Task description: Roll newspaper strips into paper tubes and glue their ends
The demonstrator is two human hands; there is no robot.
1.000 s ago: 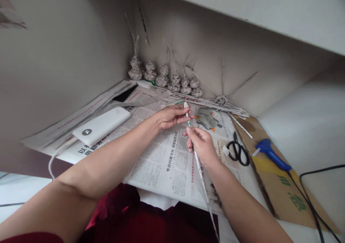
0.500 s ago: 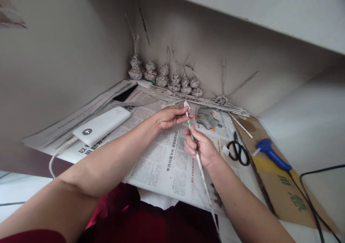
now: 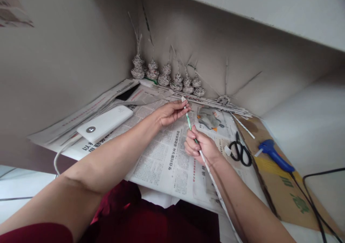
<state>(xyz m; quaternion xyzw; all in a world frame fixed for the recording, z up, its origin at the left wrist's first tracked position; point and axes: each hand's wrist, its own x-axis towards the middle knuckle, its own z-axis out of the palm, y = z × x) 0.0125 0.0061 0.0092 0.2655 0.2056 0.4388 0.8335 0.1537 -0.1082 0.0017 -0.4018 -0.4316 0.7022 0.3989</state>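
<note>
A long, thin rolled paper stick (image 3: pixel 189 120), white with a green stretch, runs between my two hands above the newspaper (image 3: pixel 156 160). Near its upper end, my left hand (image 3: pixel 172 113) pinches it between thumb and fingers, and a pale tip pokes out past them. Lower down, my right hand (image 3: pixel 201 144) has its fingers wrapped round the same stick. From there the stick trails along my right forearm toward the bottom of the view.
Several woven paper gourds (image 3: pixel 178 82) line the back wall, beside a bundle of paper sticks (image 3: pixel 210 102). Black scissors (image 3: pixel 239 151) and a blue glue gun (image 3: pixel 276 155) on cardboard (image 3: pixel 285 189) lie to the right. A white power bank (image 3: pixel 106 123) with a cable sits left.
My right hand has shifted slightly down from the left, showing more green stick between them. The stick's trailing end has swung right, against my right forearm. The view has moved a little.
</note>
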